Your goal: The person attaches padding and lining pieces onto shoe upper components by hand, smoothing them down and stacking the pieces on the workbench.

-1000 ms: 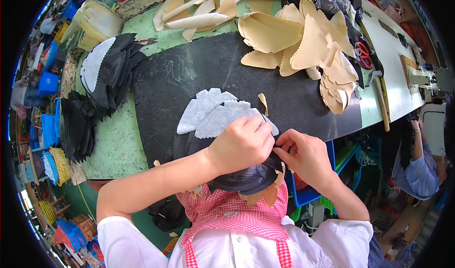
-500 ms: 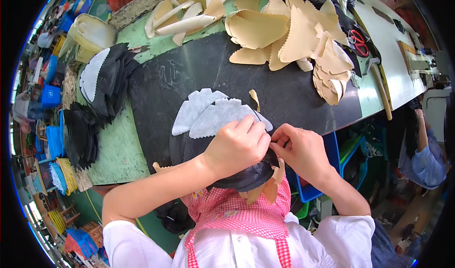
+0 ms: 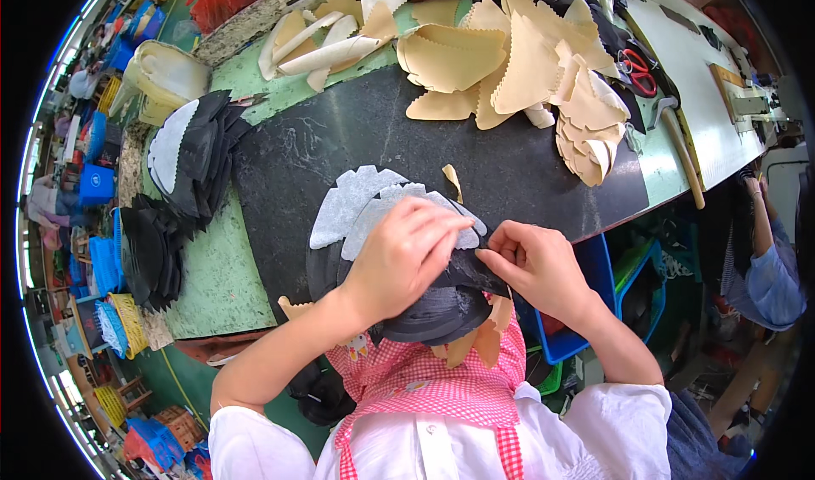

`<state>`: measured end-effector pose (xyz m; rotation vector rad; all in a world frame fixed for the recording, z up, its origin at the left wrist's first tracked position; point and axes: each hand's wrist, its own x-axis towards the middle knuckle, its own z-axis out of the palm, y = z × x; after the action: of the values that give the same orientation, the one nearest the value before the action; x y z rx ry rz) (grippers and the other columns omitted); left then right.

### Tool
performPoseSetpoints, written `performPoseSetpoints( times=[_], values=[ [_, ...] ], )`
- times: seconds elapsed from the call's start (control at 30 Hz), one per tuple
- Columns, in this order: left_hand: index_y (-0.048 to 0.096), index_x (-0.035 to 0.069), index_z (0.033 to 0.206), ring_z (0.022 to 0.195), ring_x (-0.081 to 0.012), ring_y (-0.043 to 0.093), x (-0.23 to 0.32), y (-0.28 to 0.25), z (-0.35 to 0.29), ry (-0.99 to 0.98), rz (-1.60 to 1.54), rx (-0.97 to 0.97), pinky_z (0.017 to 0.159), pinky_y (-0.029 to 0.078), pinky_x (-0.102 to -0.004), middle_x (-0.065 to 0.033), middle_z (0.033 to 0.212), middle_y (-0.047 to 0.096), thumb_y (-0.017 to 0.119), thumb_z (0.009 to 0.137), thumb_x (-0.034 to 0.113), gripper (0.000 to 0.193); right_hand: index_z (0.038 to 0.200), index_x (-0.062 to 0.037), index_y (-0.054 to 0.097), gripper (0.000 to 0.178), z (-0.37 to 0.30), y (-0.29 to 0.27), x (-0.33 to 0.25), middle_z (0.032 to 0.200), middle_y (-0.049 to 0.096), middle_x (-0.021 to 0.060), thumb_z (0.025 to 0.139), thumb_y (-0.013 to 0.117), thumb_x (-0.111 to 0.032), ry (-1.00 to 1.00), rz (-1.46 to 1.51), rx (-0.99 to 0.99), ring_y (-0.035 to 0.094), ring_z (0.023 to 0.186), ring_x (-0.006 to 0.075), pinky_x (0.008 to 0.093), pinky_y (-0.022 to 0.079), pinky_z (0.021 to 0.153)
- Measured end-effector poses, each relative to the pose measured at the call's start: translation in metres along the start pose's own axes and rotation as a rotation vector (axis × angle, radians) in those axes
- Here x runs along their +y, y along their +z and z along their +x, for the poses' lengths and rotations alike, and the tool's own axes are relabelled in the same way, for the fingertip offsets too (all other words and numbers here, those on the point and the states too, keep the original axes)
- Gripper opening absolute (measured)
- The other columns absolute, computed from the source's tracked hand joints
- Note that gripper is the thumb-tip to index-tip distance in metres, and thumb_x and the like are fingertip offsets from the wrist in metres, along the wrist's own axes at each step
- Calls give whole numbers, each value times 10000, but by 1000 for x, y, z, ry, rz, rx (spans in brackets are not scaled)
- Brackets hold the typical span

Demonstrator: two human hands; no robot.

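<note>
A dark stack of black scalloped pieces (image 3: pixel 446 314) lies at the table's near edge, against my apron. Grey-white-faced pieces (image 3: pixel 356 193) with notched edges overlap just beyond it. My left hand (image 3: pixel 403 255) is over these pieces, its fingers stretched toward the right and its palm side hidden. At the right edge of the stack, my right hand (image 3: pixel 539 263) has thumb and forefinger pinched on the edge of a black piece (image 3: pixel 480 269). A small tan strip (image 3: pixel 452 181) lies just past the pieces.
Tan scalloped pieces (image 3: pixel 531 64) are heaped at the back. Black piles (image 3: pixel 199 157) stand at the left. Red-handled scissors (image 3: pixel 638 72) and a wooden-handled hammer (image 3: pixel 682 157) lie at right. A blue crate (image 3: pixel 564 344) sits below the table's right edge. Another person's arm (image 3: pixel 761 225) shows far right.
My left hand has drawn back a little to the left, away from my right hand, and its fingers have straightened. My right hand stays nearly in place at the black piece's edge.
</note>
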<state>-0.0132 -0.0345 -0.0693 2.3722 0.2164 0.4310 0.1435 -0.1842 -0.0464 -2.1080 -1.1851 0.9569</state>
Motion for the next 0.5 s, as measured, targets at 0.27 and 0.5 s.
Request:
performPoseSetpoints(
  times=[0.27, 0.5],
  values=[
    [706, 172, 1074, 1209, -335, 461, -1, -3, -37, 88, 8, 1, 1050, 357, -447, -131, 1251, 506, 691, 770, 124, 308, 993, -29, 628, 130, 22, 4, 1, 856, 612, 124, 878, 611, -87, -185, 244, 203, 607, 725, 282, 372, 502, 694],
    [494, -6, 1270, 1271, -380, 400, -5, -37, -54, -176, 336, 498, 1078, 293, -465, -203, 1309, 456, 571, 857, 135, 443, 1061, -9, 563, 337, 32, 27, -19, 1039, 562, 165, 828, 703, -208, -418, -218, 202, 577, 956, 353, 414, 482, 817]
  ],
)
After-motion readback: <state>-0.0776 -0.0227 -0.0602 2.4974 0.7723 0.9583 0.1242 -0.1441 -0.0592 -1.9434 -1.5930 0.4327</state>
